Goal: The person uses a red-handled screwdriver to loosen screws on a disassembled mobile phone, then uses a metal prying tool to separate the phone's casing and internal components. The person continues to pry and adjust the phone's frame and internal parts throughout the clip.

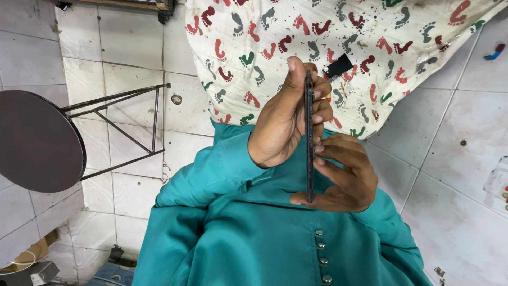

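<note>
Both my hands hold a thin black flat piece [309, 159], seen edge-on and upright, with small holes along its edge. My left hand [283, 119], coming out of a teal sleeve, grips its upper half, thumb pressed along the left side and fingers wrapped on the right. At the lower half, my right hand [346, 177] pinches it with thumb at the bottom end and fingertips on the edge. The piece is held above my teal buttoned garment [254, 233], just in front of a white cloth printed with coloured footprints [317, 32].
A small black part [337, 66] lies on the stained footprint cloth behind my hands. A round dark stool with a thin metal frame [37, 140] stands at left on the white tiled floor [455, 159]. A blue scrap [495, 53] and a clear packet [500, 182] lie at right.
</note>
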